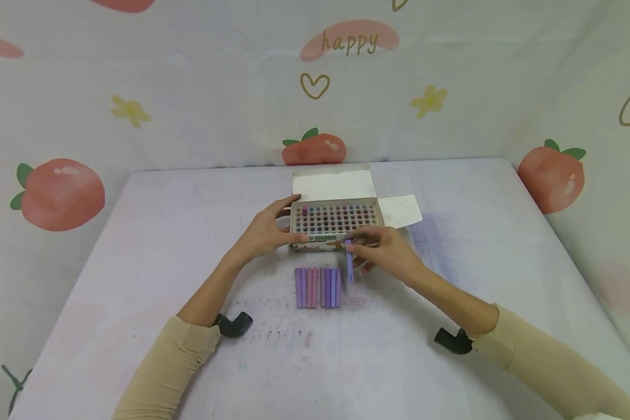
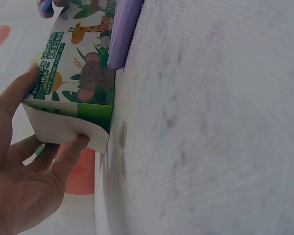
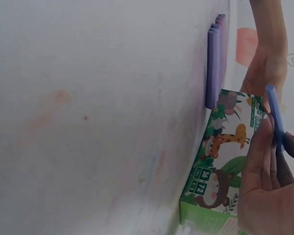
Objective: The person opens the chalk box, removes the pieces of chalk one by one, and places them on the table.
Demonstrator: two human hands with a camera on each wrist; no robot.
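An opened chalk box (image 1: 315,244), printed with cartoon animals, faces me with rows of small round openings on top; whether each is filled is too small to tell. One magenta chalk stick (image 1: 304,211) pokes up at its back left. My left hand (image 1: 265,232) grips the box's left end, thumb at the front, fingertips against the white end flap (image 2: 63,128). Between thumb and fingers, my right hand (image 1: 388,248) pinches a blue-purple chalk stick (image 3: 274,112) in front of the box. Two groups of chalk sticks, pink-purple (image 1: 305,288) and violet (image 1: 330,288), lie side by side nearer me.
Behind the box its white lid (image 1: 336,184) stands folded back, and a side flap (image 1: 401,211) spreads to the right. Coloured dust (image 1: 433,245) marks the pale tabletop (image 1: 189,233). A black wrist fitting (image 1: 236,325) sits under each forearm. A patterned cloth (image 1: 215,87) hangs behind.
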